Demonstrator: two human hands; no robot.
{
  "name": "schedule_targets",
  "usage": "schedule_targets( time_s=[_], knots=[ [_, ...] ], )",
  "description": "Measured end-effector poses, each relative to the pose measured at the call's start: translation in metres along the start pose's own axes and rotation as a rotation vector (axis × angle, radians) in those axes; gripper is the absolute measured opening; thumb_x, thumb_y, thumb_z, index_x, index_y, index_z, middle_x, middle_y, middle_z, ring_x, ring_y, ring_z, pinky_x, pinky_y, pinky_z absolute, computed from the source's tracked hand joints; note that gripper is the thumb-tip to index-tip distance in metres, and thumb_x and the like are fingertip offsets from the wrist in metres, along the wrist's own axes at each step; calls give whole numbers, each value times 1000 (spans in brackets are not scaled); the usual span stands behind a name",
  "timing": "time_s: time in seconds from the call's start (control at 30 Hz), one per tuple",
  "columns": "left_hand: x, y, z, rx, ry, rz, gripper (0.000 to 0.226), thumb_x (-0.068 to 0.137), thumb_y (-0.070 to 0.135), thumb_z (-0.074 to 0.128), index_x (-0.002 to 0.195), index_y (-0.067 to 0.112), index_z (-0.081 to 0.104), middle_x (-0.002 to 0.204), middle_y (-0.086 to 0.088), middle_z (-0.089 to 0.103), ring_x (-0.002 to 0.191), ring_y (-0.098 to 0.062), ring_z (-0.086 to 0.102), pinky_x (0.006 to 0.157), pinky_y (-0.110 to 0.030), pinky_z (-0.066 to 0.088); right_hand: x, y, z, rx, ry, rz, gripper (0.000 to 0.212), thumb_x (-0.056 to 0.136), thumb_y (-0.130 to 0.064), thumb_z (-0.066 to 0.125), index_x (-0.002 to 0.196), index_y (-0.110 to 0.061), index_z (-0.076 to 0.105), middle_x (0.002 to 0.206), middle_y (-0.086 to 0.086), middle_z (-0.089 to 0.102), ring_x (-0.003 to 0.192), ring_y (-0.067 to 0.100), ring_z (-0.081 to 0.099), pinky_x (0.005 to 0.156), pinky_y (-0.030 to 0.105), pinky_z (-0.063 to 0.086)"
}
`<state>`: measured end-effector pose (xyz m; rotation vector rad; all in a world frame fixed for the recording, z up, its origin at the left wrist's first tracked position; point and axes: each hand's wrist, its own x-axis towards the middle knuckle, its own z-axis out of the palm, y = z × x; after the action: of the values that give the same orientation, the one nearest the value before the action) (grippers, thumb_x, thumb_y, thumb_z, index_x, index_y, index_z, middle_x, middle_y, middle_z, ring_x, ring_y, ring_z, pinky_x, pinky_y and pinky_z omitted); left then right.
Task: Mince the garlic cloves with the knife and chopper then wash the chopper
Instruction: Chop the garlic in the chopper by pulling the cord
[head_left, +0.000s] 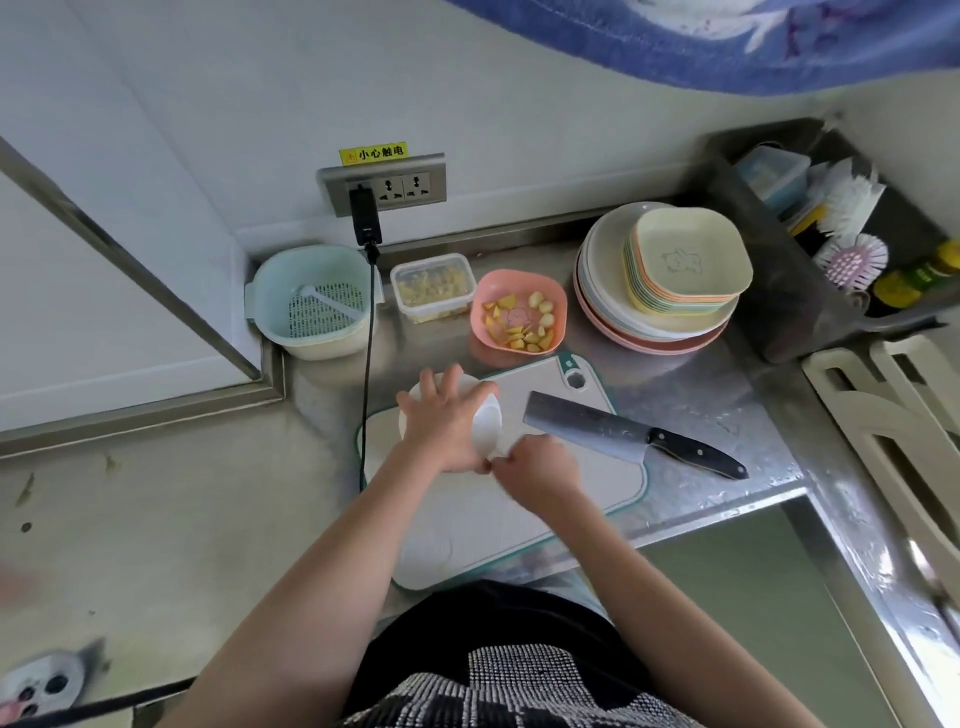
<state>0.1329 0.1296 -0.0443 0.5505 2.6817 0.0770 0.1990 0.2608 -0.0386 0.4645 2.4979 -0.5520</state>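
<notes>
A white round chopper (485, 423) stands at the left end of the pale cutting board (587, 499). My left hand (441, 423) lies over its top and grips it. My right hand (537, 470) pinches a small white part at the chopper's near right side. A cleaver (623, 434) with a black handle lies flat on the board's right part, blade pointing left. Behind the board a pink bowl (558, 306) holds garlic cloves (543, 306) and yellow cut pieces.
A clear lidded box (434, 286) and a pale blue strainer basket (311, 306) stand at the back left. Stacked plates and bowls (665, 280) stand at the back right, with a steel caddy of brushes (852, 260) beyond. A black cable (368, 374) hangs from the wall socket.
</notes>
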Motion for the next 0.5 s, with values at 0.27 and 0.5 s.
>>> schedule_targets(
  time_s=[0.27, 0.5],
  knots=[
    [-3, -1, -4, -95, 14, -91, 95, 49, 51, 80, 129, 47, 29, 140, 1, 20, 128, -34, 18, 94, -51, 31, 20, 27, -15, -199, 58, 24, 35, 90, -37, 45, 98, -11, 66, 97, 7, 67, 89, 27, 63, 66, 25, 41],
    [-6, 8, 1, -153, 37, -198, 92, 49, 46, 80, 126, 47, 30, 141, 0, 19, 130, -35, 16, 96, -53, 30, 11, 139, -49, -108, 104, 398, 36, 88, -36, 41, 98, -10, 64, 84, 5, 64, 79, 25, 60, 74, 30, 48]
  ],
)
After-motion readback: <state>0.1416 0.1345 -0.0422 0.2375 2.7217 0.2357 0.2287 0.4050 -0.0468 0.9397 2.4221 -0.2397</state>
